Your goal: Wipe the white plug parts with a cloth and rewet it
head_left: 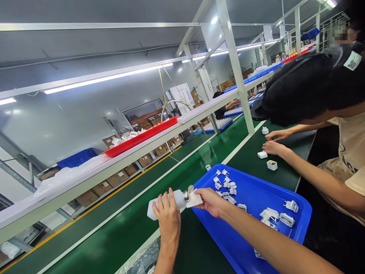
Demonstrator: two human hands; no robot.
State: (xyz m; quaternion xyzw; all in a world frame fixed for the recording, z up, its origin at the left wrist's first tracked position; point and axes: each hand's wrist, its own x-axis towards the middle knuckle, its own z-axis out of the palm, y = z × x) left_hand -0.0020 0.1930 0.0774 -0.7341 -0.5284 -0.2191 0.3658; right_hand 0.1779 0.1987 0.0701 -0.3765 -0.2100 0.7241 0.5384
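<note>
My left hand is wrapped round a white plastic bottle, tilted nearly on its side, with a metal neck and a small flipped-up lid. In my right hand a white cloth or wipe is pinched and pressed against the bottle's mouth. Both hands are above the work surface, at the left edge of a blue tray. Several white plug adapter parts lie in the tray, some of them behind my right forearm.
A co-worker's hands handle a small part at the right, beside white plug housings. A green conveyor belt runs past the bench. Above it, a shelf carries a red tray of white parts. A metal post stands beyond the blue tray.
</note>
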